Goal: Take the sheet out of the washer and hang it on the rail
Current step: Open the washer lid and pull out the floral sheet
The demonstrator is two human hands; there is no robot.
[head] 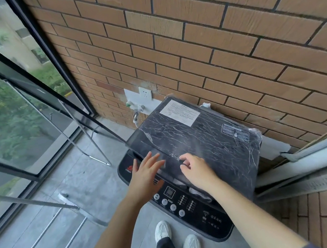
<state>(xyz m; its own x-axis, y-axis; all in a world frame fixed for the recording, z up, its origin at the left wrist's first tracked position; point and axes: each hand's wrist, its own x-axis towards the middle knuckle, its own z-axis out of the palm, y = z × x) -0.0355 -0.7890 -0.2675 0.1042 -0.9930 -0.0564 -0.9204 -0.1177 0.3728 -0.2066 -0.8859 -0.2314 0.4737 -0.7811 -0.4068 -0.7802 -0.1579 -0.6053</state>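
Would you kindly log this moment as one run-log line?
step: at washer; left hand: open, over lid; right hand: fingers curled at lid fold; sheet: not yet on rail

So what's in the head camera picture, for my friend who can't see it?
Two hands are on the half-raised dark lid of a top-loading washer by a brick wall: the left hand open against it, the right hand gripping its fold. A metal rail stands to the left, beside big windows.
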